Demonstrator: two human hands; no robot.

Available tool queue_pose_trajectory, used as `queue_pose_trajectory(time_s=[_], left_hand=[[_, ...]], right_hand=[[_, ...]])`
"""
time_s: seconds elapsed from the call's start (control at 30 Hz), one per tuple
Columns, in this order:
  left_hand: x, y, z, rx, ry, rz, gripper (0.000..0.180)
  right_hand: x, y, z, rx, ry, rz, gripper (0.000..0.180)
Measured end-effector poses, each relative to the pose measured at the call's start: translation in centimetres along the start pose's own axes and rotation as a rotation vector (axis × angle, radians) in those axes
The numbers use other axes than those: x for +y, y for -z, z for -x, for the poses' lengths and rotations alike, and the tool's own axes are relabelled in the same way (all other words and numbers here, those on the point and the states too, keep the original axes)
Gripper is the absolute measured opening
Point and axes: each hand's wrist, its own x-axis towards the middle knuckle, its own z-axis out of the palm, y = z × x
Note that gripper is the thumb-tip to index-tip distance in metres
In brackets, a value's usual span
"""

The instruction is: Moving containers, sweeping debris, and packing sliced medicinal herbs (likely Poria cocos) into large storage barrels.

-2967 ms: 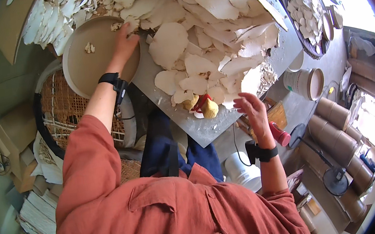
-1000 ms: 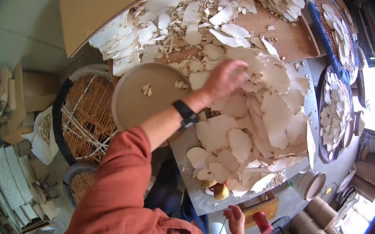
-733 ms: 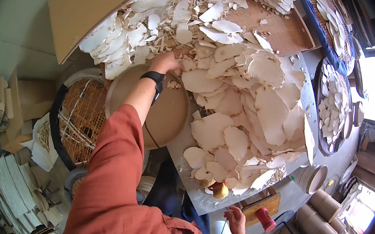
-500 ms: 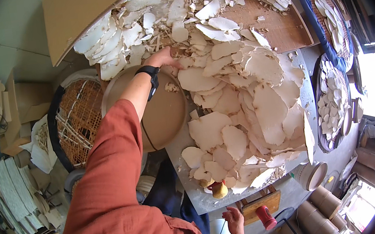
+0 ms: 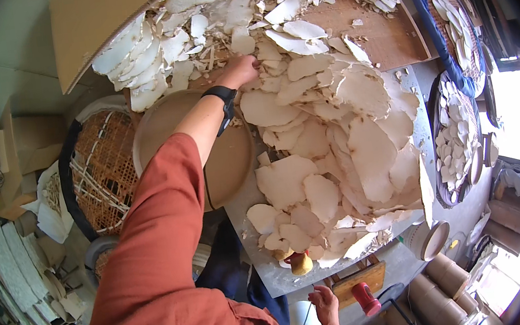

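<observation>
My left hand (image 5: 241, 72), a dark watch at its wrist, reaches to the far left edge of a heap of thin, off-white flat pieces (image 5: 312, 110) with ragged, rounded outlines. Its fingers are curled closed, and what they hold, if anything, is hidden. Under my left forearm lies a round tan tray (image 5: 228, 166), partly covered by the arm. My right hand (image 5: 324, 305) hangs low near the bottom edge, fingers apart and loosely bent, with nothing in it. A grey metal tabletop (image 5: 280, 277) carries the heap.
A cardboard sheet (image 5: 94, 27) stands at the far left beside more white pieces (image 5: 143, 53) and crumbs. Round woven trays (image 5: 102, 175) stand left and right. A red cylindrical object (image 5: 366, 299) and a wooden stool (image 5: 365, 279) are below the table's near edge.
My left hand has moved slightly right and away from me, off the tray's rim, and its fingers have curled in. The right hand stays low, much as before.
</observation>
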Motion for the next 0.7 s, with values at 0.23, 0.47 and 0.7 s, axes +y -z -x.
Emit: queue_pose_trajectory(time_s=[0.23,0.47,0.7], left_hand=[[-0.4,3.3,2.2,0.134,0.116,0.551,0.016],[2.7,11.0,11.0,-0.392,0.278,0.967,0.017],[1.0,12.1,13.6,-0.936,0.273,0.559,0.017]], right_hand=[[-0.5,0.5,0.4,0.015,-0.029,-0.049,0.021],[0.9,1.2,0.3,0.006,-0.038,-0.010,0.021],[1.2,1.0,0.0,0.002,-0.036,-0.067,0.020]])
